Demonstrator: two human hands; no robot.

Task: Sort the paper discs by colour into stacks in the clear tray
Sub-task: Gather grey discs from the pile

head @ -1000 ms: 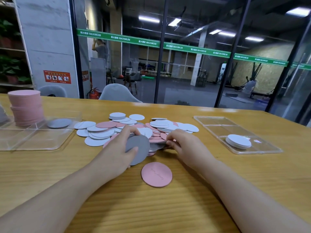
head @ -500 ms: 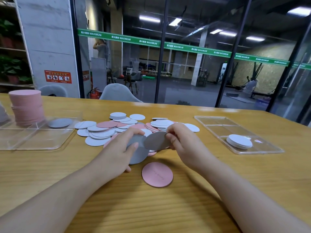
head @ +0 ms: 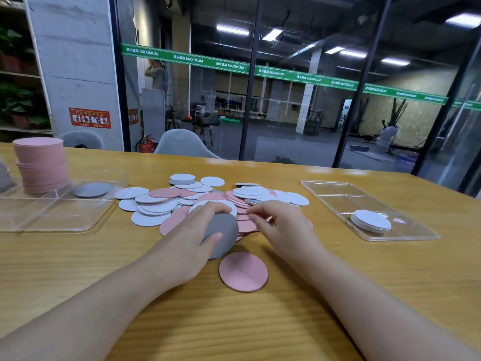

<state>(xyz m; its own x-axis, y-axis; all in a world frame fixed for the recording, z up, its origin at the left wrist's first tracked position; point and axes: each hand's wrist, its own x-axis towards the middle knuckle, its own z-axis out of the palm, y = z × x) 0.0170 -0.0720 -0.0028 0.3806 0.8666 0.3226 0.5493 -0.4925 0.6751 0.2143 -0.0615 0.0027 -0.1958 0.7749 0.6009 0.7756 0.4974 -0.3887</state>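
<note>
2 clear trays sit on the wooden tabletop [head: 78,269] before a glass wall: the left tray [head: 52,217] holds a tall pink stack [head: 40,165] and 1 grey disc, the right tray [head: 406,230] a low white stack [head: 371,220]. Between them sprawls a flat pile of discs [head: 208,199], pink, white and grey. The left hand [head: 187,246] pinches tilted grey discs [head: 221,233] between its fingers; the right hand [head: 283,227] has fingers spread, fingertips on pink discs. 1 pink disc [head: 243,271] lies flat nearest.

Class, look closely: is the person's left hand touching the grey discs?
Touching. The head view shows the left hand gripping the grey discs, thumb pressed onto them.
</note>
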